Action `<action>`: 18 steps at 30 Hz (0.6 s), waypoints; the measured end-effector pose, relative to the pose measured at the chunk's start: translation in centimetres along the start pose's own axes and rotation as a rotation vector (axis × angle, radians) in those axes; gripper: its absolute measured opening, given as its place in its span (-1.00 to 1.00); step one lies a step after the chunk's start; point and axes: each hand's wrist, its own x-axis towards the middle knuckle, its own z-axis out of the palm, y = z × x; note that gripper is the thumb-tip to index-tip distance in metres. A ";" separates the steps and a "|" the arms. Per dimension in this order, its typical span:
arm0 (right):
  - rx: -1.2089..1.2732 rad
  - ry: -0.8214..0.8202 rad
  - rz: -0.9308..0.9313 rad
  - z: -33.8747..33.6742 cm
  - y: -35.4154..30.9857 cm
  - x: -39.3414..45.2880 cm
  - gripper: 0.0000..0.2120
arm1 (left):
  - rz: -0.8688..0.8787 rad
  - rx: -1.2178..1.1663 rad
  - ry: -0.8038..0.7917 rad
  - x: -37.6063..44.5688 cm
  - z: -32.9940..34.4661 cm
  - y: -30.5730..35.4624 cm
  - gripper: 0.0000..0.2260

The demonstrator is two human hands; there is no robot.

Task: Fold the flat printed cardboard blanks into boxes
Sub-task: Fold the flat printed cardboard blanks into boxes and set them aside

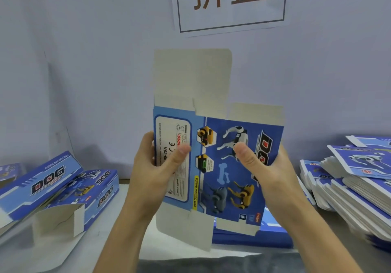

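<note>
Behind the scene we see a pale wall [84,61] bearing a white sign [229,1] with two large characters. Below it lies a grey table [88,249]. At right, a stack of flat blanks [359,190] rests on the table; at left, folded boxes [59,190] lie with one end flap open. Held upright at centre, above the table, is the blue printed blank [211,156], its unprinted flaps extending up and down. We note the left hand [154,171] pinching the blank's left panel, thumb on the printed face; the right hand [266,167] pinches the right panel likewise, thumb on the dog picture
</note>
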 end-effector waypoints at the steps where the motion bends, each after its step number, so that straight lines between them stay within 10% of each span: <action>1: 0.035 0.026 -0.002 0.0 0.0 0.1 -0.28 | 0.001 0.018 -0.026 0.0 0.1 0.1 -0.40; 11: 0.015 0.203 -0.037 -0.5 0.9 0.9 -0.24 | -0.004 0.236 -0.115 0.1 1.0 0.8 -0.13; 18: 0.025 0.118 -0.023 -1.6 0.8 0.9 -0.51 | 0.006 0.184 0.069 0.4 0.9 -0.3 -0.69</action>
